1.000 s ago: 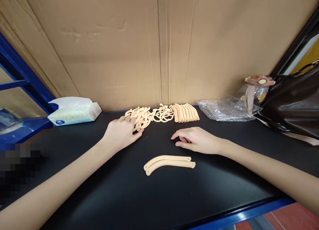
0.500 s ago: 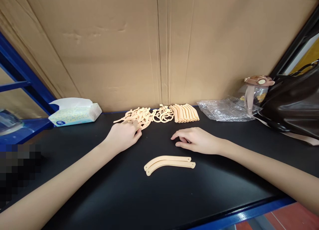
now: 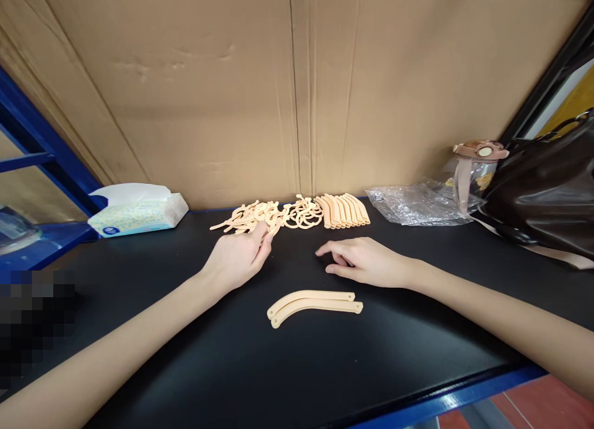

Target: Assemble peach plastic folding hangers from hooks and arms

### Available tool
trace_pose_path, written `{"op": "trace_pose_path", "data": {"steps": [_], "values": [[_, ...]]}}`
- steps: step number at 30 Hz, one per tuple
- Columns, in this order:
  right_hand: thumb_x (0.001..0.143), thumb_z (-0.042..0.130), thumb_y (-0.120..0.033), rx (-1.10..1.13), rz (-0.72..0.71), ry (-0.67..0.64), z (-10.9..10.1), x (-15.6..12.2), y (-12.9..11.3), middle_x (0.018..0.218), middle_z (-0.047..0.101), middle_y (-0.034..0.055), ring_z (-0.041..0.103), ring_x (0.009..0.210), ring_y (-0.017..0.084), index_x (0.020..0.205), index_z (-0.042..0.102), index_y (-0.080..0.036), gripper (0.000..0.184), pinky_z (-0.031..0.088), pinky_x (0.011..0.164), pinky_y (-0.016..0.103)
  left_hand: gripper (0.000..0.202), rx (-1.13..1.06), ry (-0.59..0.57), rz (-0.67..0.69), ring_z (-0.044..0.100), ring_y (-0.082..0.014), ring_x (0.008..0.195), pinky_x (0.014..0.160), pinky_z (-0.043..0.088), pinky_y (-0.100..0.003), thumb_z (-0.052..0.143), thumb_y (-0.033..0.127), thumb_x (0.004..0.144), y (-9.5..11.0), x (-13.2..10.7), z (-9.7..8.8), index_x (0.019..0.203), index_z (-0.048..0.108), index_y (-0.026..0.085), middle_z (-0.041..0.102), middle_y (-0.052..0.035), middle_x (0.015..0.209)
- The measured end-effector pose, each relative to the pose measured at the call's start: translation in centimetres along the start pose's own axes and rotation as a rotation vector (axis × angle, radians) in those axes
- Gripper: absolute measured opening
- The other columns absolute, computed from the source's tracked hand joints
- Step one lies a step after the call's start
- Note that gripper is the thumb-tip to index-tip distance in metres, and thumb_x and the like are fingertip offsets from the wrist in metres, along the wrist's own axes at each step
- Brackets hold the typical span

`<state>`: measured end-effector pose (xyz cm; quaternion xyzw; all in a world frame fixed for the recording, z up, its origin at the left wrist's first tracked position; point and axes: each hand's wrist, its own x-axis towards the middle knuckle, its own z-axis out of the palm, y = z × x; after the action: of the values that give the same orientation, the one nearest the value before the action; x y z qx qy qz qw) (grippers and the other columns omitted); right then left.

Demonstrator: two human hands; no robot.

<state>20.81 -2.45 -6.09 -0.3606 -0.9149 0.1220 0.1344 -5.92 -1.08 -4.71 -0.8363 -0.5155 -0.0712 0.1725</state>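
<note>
My left hand (image 3: 239,252) reaches to the front of a loose pile of flat, beige curved pieces (image 3: 245,215). Thumb and index finger are pinched together at one curved piece on the pile's near right side; the other fingers are hidden. My right hand (image 3: 359,262) rests on the black table with its index finger stretched out, the thumb apart and the other fingers loosely bent; it holds nothing. Two long, bent beige strips (image 3: 315,302) with holes at their ends lie side by side in front of me, between my forearms.
Beige rings with small knobs (image 3: 306,213) and a neat row of bent strips (image 3: 343,211) lie at the back. A tissue pack (image 3: 139,215) sits left. At right are clear plastic bags (image 3: 417,203), a bottle (image 3: 482,163) and a dark bag (image 3: 542,187). Cardboard (image 3: 208,95) stands behind.
My left hand has moved slightly right along the pile's front, and its thumb and index finger now show pinched at a piece. My right hand and the two front strips stay put.
</note>
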Motion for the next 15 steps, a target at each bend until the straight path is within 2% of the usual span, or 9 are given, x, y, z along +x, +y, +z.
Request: {"op": "trace_pose_path", "data": {"steps": [2,4,8,12,15], "values": [[0.092,0.048,-0.034,0.021,0.013,0.010,0.2,0.0,0.1,0.071,0.053,-0.0042,0.050,0.061,0.011,0.138,0.032,-0.019,0.051,0.037,0.060,0.023,0.026,-0.024,-0.011,0.071,0.056,-0.0188,0.048,0.045,0.025,-0.026,0.021,0.028,0.094,0.4,-0.2,0.0,0.086,0.044,0.017,0.059,-0.0010,0.057],[0.092,0.048,-0.035,0.033,0.015,0.015,0.3,0.0,0.1,0.071,0.051,-0.0048,0.049,0.060,0.011,0.144,0.019,-0.019,0.062,0.039,0.060,0.023,0.023,-0.051,-0.028,0.160,0.056,-0.0179,0.049,0.047,0.028,-0.026,0.024,0.027,0.091,0.9,-0.4,-0.2,0.084,0.044,0.019,0.058,0.0002,0.057],[0.093,0.046,-0.041,0.011,-0.004,0.007,0.1,0.0,-0.1,0.070,0.050,-0.0045,0.050,0.060,0.011,0.141,0.028,-0.021,0.055,0.039,0.060,0.023,0.018,-0.092,-0.050,0.292,0.055,-0.0167,0.049,0.048,0.028,-0.026,0.028,0.024,0.088,1.7,-0.7,-0.3,0.077,0.042,0.020,0.057,0.0014,0.056],[0.094,0.044,-0.042,-0.028,-0.035,0.001,-0.2,-0.1,-0.3,0.072,0.052,-0.0037,0.051,0.062,0.011,0.137,0.038,-0.025,0.046,0.038,0.059,0.022,0.020,-0.116,-0.022,0.277,0.053,-0.0162,0.046,0.046,0.024,-0.026,0.028,0.023,0.090,1.7,-0.8,0.1,0.074,0.041,0.020,0.056,0.0014,0.055],[0.094,0.045,-0.040,-0.045,-0.040,0.000,-0.2,0.0,-0.4,0.073,0.053,-0.0033,0.051,0.062,0.011,0.136,0.040,-0.025,0.045,0.038,0.059,0.022,0.020,-0.139,-0.013,0.295,0.053,-0.0156,0.049,0.048,0.025,-0.026,0.030,0.020,0.088,1.5,-0.8,0.3,0.071,0.040,0.020,0.056,0.0013,0.056]]}}
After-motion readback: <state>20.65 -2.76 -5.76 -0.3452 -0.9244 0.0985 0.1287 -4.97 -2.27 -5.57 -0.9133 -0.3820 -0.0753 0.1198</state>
